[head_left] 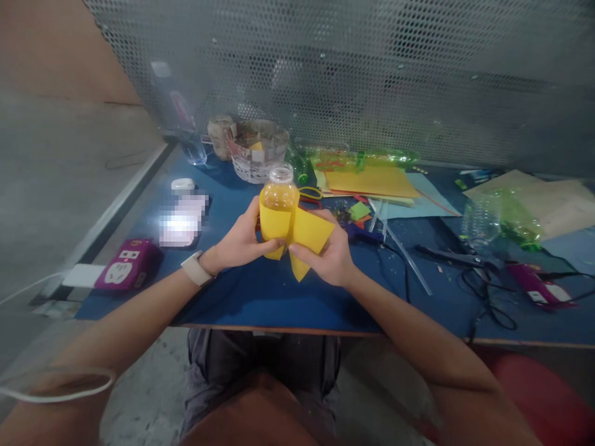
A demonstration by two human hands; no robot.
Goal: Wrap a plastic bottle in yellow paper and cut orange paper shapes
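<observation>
I have both hands up over the near edge of the bench [260,303], working a sheet of yellow paper [309,232] around a small clear bottle [279,197]. My left hand [239,241] is clasped round the bottle's lower body with the paper trapped under thumb and fingers; the bottle stands about upright, its mouth open and uncapped, held just above the blue surface. My right hand [328,254] pinches the free end of the paper, which flares out to the right and hangs down in a loose point.

To wrap this well, I judge the left thumb should stay pressed on the seam so the band does not slide, while the right hand draws the loose end taut and level before laying it over. The lower corner droops, so I would square the bottom edge with the bottle's base first; otherwise the wrap will likely spiral. I would keep the bottle upright too, as the mouth is open.

Further out, a purple box [127,263] lies at the left edge, and a black cable [488,303] trails on the right. Beyond the bottle are yellow sheets [369,181], paper scraps and a crumpled green plastic bottle [504,220]. At the back stands a woven basket [256,150] against the mesh wall [372,74].
</observation>
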